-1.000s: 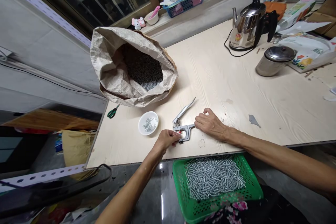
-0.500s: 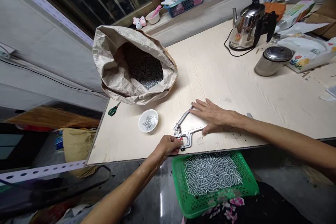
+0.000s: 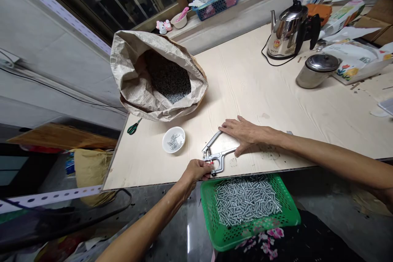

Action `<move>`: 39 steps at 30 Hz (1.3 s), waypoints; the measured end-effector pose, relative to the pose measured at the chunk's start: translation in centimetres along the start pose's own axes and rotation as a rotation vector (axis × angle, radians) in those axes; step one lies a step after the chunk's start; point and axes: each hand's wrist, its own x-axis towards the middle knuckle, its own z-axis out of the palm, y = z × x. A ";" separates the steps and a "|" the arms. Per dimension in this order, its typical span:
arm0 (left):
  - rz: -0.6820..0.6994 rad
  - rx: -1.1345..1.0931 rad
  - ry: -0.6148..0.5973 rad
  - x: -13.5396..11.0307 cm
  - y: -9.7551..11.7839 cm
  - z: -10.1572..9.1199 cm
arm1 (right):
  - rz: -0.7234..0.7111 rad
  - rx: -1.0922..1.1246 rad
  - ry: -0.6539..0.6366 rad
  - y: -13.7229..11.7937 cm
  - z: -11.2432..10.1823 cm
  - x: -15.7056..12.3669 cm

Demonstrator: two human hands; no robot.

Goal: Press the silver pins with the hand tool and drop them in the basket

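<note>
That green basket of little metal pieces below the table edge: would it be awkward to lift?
Probably heavy for its size: the green basket is heaped with small metal pieces. Its mesh walls look like thin plastic, so it may flex. Tilted, the loose pieces would likely slide and spill over the low rim.

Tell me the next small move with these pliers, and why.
Probably press the right hand down to close the pliers: it lies flat over the spread handles, while the left hand pinches at the jaws, apparently holding a small part there.
</note>
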 end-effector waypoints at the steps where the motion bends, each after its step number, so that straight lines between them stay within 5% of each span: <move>1: 0.002 -0.007 -0.002 0.0 0.0 0.0 | 0.002 0.006 0.012 0.0 0.0 -0.1; 35: -0.025 -0.054 -0.016 -0.7 -0.3 -0.1 | -0.001 0.005 0.057 -1.3 -0.4 -1.1; 39: 0.109 0.195 0.094 -1.3 -0.7 0.0 | -0.016 -0.035 0.079 -1.5 -0.5 -1.0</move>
